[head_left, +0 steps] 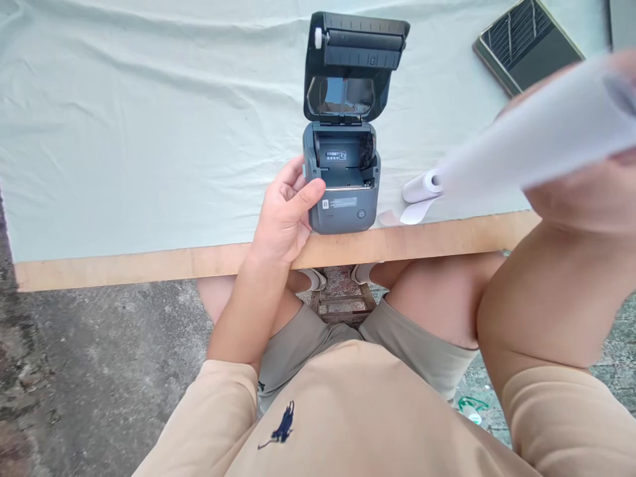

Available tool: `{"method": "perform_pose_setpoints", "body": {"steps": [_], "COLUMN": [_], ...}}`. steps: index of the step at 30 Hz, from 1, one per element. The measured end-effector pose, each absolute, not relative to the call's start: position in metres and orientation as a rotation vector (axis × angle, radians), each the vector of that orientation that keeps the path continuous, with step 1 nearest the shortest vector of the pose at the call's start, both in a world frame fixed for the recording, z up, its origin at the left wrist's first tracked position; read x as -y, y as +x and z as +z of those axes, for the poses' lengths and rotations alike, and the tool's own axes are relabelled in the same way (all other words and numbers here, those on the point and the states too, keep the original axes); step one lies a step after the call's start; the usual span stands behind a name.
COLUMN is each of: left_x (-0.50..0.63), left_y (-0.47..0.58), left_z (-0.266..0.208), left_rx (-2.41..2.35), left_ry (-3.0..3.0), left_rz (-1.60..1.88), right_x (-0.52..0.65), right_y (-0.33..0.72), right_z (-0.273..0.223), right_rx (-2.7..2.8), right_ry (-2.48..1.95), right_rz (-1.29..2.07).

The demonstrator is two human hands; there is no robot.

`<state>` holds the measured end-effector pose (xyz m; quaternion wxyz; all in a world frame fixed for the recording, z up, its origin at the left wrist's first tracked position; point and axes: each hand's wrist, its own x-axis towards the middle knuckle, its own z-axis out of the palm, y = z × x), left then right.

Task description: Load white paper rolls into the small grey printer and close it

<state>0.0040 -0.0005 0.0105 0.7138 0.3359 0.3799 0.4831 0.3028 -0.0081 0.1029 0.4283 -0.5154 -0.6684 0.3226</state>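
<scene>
A dark grey portable label printer (342,209) sits at the table's front edge with its lid (355,63) swung up and back. Its paper bay shows no roll inside. My left hand (285,209) grips the printer's left side, thumb over the front rim beside the bay. At the right, raised close to the camera, my right hand (583,189) is closed around a white paper roll (551,126), which is blurred by motion. A smaller white paper roll (420,189) lies on the table right of the printer, its loose end curling toward the edge.
A pale green cloth (149,139) covers the table, bordered by a wooden front edge (124,266). A dark, shiny phone-like slab (529,43) lies at the back right. My legs are under the table edge, and a green-and-white item (471,411) is on the ground.
</scene>
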Motion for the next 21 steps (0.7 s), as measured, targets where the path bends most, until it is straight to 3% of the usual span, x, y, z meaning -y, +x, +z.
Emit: {"method": "perform_pose_setpoints", "body": {"steps": [3,10,21], "left_x": [0.002,0.002,-0.001], "left_y": [0.005,0.005,0.002], "left_z": [0.012,0.009,0.000], "left_rx": [-0.849,-0.857,-0.786], "left_ry": [0.735,0.732,0.740], "left_rz": [1.074,1.080,1.070], "right_x": [0.014,-0.016,-0.016], "right_y": [0.267,0.209,0.203], "right_z": [0.128,0.117,0.104], "right_rx": [2.172,2.480,2.458], "right_ry": [-1.002,-1.580,-1.658], "right_rz": [1.175,0.512,0.343]}}
